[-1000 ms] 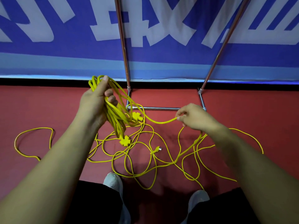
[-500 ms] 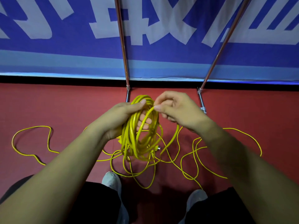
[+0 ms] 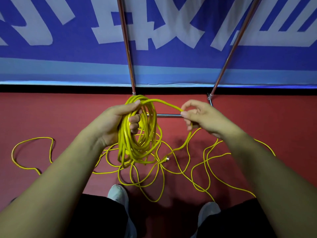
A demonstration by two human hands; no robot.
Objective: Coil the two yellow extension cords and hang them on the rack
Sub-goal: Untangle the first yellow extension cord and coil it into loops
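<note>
Cord coil (image 3: 137, 134) | left hand (image 3: 113, 124) grips it | right hand (image 3: 204, 117) pinches strand (image 3: 164, 103)

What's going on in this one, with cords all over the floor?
A person stands on a red floor, mid-coil. The left hand grips a bundle of yellow cord loops; the right hand pinches the strand leading off it, held out to the side. More loose cord lies tangled on the floor by the shoes. Nothing hangs on the visible part of the metal rack.
</note>
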